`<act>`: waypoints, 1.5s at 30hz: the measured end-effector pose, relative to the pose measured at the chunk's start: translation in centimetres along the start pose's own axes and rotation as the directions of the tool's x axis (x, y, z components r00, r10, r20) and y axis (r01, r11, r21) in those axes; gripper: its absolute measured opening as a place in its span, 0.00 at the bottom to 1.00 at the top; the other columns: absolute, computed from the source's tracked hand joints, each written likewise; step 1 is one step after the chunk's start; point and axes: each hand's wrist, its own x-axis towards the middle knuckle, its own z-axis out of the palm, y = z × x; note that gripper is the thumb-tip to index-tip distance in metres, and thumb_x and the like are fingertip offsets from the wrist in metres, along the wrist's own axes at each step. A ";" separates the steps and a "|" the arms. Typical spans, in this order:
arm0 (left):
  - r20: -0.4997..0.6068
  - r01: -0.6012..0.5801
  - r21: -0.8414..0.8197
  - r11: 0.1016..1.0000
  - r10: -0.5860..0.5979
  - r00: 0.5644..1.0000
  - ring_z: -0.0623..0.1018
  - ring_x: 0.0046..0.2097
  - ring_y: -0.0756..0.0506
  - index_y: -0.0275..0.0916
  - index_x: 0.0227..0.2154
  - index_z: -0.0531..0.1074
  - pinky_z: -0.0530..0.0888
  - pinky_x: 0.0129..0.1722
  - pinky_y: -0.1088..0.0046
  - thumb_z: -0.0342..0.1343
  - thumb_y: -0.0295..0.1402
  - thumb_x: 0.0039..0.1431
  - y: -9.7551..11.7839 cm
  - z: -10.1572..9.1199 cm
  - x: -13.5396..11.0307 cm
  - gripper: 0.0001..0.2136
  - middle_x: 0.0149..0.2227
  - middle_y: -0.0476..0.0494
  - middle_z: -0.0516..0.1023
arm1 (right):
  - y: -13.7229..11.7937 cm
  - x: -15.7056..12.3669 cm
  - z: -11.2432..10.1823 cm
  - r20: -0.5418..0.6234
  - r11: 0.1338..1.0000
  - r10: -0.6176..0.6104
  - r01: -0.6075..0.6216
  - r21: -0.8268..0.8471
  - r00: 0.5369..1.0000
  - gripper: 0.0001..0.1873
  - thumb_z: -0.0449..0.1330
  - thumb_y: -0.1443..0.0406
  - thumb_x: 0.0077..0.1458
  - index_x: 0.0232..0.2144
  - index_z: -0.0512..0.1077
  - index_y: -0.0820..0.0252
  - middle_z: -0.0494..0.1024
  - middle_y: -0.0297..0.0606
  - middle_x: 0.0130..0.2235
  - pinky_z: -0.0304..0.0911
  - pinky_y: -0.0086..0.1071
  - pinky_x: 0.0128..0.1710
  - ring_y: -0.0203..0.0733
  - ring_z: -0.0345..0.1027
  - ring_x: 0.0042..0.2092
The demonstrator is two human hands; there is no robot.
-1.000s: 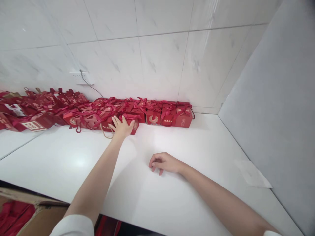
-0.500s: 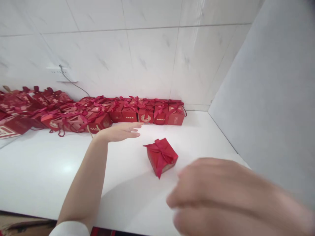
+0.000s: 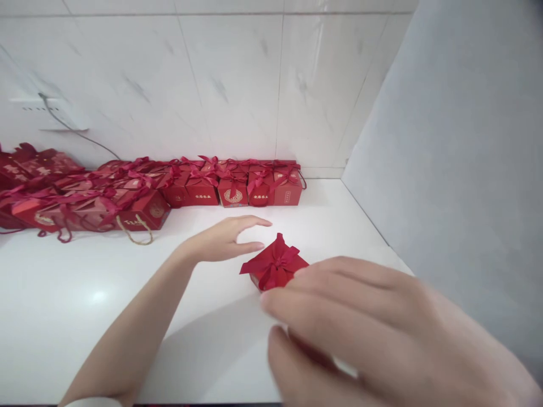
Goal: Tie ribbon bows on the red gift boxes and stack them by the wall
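Note:
A small red gift box [image 3: 278, 265] tied with a red ribbon bow stands on the white table, between my two hands. Just left of it and slightly behind, my left hand [image 3: 227, 240] is open, thumb and fingers apart with nothing between them. In the foreground, my right hand [image 3: 360, 316] looms large and a little blurred, overlapping the box's near right corner. Its bent fingers are apart from the thumb. A dark red patch shows in that gap, but I cannot make out what it is. Whether the right fingertips touch the box cannot be seen.
Several red gift boxes with ribbon bows [image 3: 203, 189] line the back of the white table [image 3: 212, 322], reaching to the left. One has a rope handle [image 3: 139, 237]. Behind is a tiled wall [image 3: 233, 85] with a socket strip and cable [image 3: 72, 133]. A grey panel [image 3: 458, 141] borders the right.
My view has tilted down and turned right. My left hand has come closer to the box, its thumb and fingers wider apart. My right hand has moved in over the box's near corner.

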 end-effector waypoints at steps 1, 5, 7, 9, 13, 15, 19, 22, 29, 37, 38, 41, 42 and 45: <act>-0.016 -0.076 -0.035 0.996 0.076 0.997 0.65 0.64 0.39 0.48 0.60 0.65 0.63 0.64 0.59 0.52 0.44 0.63 0.4 0.7 0.4 0.23 0.64 0.47 0.64 | 0.4 -0.1 -0.2 -0.049 0.999 -0.015 0.013 -0.030 0.999 0.14 0.52 0.68 0.63 0.36 0.76 0.47 0.79 0.35 0.33 0.72 0.34 0.35 0.44 0.75 0.38; 0.077 -0.242 -0.085 0.966 0.249 0.965 0.65 0.64 0.37 0.51 0.61 0.64 0.63 0.63 0.57 0.56 0.42 0.61 1.2 2.9 1.3 0.25 0.63 0.48 0.66 | 3.0 -0.9 -2.0 -0.161 0.993 -0.042 0.024 -0.116 0.986 0.14 0.50 0.71 0.64 0.39 0.73 0.49 0.79 0.35 0.39 0.69 0.33 0.37 0.41 0.75 0.39; 0.120 -0.168 -0.023 0.986 0.170 0.978 0.70 0.59 0.37 0.50 0.62 0.63 0.65 0.61 0.57 0.55 0.47 0.60 1.3 3.2 1.3 0.27 0.60 0.45 0.69 | 4.5 -1.0 -2.5 -0.105 0.990 0.030 -0.044 -0.133 0.994 0.12 0.49 0.69 0.65 0.42 0.71 0.50 0.79 0.35 0.40 0.67 0.33 0.33 0.40 0.74 0.35; 0.105 -0.035 0.069 0.997 0.027 0.994 0.73 0.54 0.36 0.47 0.61 0.64 0.67 0.57 0.58 0.54 0.54 0.58 1.3 2.9 0.9 0.31 0.56 0.42 0.73 | 5.8 -0.9 -2.5 -0.035 0.981 0.127 -0.131 -0.141 0.991 0.10 0.49 0.65 0.66 0.43 0.71 0.50 0.78 0.34 0.39 0.65 0.33 0.29 0.40 0.73 0.31; -0.035 0.300 0.138 0.944 -0.298 0.954 0.77 0.45 0.36 0.45 0.53 0.71 0.70 0.43 0.62 0.40 0.61 0.61 0.9 1.0 -0.5 0.31 0.41 0.41 0.79 | 8.1 -0.1 -1.1 0.082 0.948 0.302 -0.290 -0.133 0.950 0.11 0.50 0.58 0.67 0.45 0.70 0.53 0.79 0.36 0.40 0.65 0.34 0.31 0.42 0.74 0.35; -0.096 0.412 0.119 0.903 -0.403 0.910 0.78 0.39 0.38 0.45 0.52 0.71 0.69 0.37 0.65 0.36 0.61 0.63 0.7 -0.2 -1.3 0.31 0.35 0.43 0.79 | 9.2 0.5 -0.2 0.173 0.927 0.369 -0.350 -0.133 0.913 0.12 0.51 0.57 0.66 0.44 0.71 0.53 0.78 0.37 0.41 0.65 0.34 0.32 0.43 0.74 0.36; -0.105 0.433 0.119 0.894 -0.422 0.900 0.77 0.34 0.42 0.49 0.53 0.70 0.68 0.33 0.68 0.42 0.60 0.60 0.6 -1.3 -2.0 0.28 0.34 0.47 0.77 | 10.4 2.0 1.9 0.356 0.901 0.428 -0.421 -0.102 0.830 0.14 0.52 0.55 0.64 0.36 0.73 0.56 0.78 0.39 0.39 0.62 0.33 0.29 0.43 0.73 0.35; -0.106 0.284 0.096 0.954 -0.274 0.956 0.77 0.45 0.41 0.49 0.53 0.70 0.70 0.42 0.68 0.49 0.56 0.60 0.8 -0.6 -1.4 0.25 0.48 0.46 0.75 | 10.1 3.2 3.7 0.476 0.885 0.426 -0.463 -0.043 0.770 0.17 0.58 0.51 0.59 0.32 0.72 0.57 0.77 0.40 0.36 0.60 0.32 0.25 0.42 0.71 0.31; 0.075 0.226 0.071 0.971 -0.232 0.970 0.77 0.41 0.43 0.46 0.54 0.69 0.70 0.37 0.70 0.55 0.48 0.57 0.6 0.1 -1.0 0.23 0.46 0.44 0.77 | 9.2 4.3 6.9 0.634 0.919 0.340 -0.388 -0.068 0.694 0.01 0.57 0.67 0.56 0.31 0.68 0.58 0.74 0.37 0.29 0.51 0.31 0.21 0.39 0.65 0.24; -0.095 0.235 -0.015 0.972 -0.236 0.967 0.75 0.46 0.42 0.46 0.48 0.72 0.71 0.43 0.69 0.50 0.48 0.61 0.4 -1.1 -1.7 0.18 0.46 0.44 0.75 | 10.7 5.3 7.8 0.439 0.904 0.427 -0.372 -0.208 0.791 0.12 0.47 0.74 0.60 0.40 0.68 0.61 0.73 0.42 0.32 0.50 0.32 0.25 0.43 0.67 0.29; -0.135 0.192 -0.020 0.981 -0.193 0.972 0.74 0.48 0.42 0.46 0.46 0.73 0.71 0.45 0.68 0.49 0.46 0.62 0.4 -0.7 -1.3 0.16 0.48 0.44 0.74 | 10.8 5.2 7.8 0.464 0.896 0.444 -0.399 -0.198 0.767 0.11 0.47 0.72 0.62 0.40 0.68 0.61 0.73 0.41 0.31 0.49 0.31 0.24 0.42 0.65 0.27; -0.062 0.114 -0.027 0.993 -0.115 0.991 0.74 0.47 0.43 0.45 0.43 0.72 0.70 0.49 0.65 0.52 0.43 0.60 0.3 0.5 -0.5 0.13 0.48 0.46 0.73 | 11.1 5.0 7.8 0.549 0.863 0.487 -0.473 -0.179 0.679 0.11 0.47 0.69 0.63 0.39 0.69 0.60 0.73 0.41 0.32 0.49 0.31 0.22 0.40 0.63 0.25; -0.001 0.111 -0.035 0.993 -0.111 0.994 0.75 0.45 0.43 0.45 0.41 0.72 0.70 0.50 0.64 0.54 0.43 0.59 0.2 0.7 -0.4 0.12 0.47 0.46 0.73 | 11.3 4.9 7.8 0.565 0.858 0.489 -0.482 -0.176 0.665 0.12 0.47 0.70 0.62 0.40 0.70 0.60 0.73 0.42 0.32 0.50 0.30 0.22 0.39 0.63 0.25; 0.123 0.133 -0.073 0.988 -0.123 0.985 0.75 0.44 0.44 0.43 0.37 0.70 0.71 0.50 0.64 0.56 0.41 0.56 -0.3 0.6 -0.3 0.09 0.48 0.46 0.72 | 11.9 5.0 7.8 0.567 0.871 0.460 -0.470 -0.140 0.683 0.16 0.46 0.74 0.60 0.43 0.70 0.60 0.74 0.41 0.34 0.50 0.30 0.23 0.38 0.64 0.25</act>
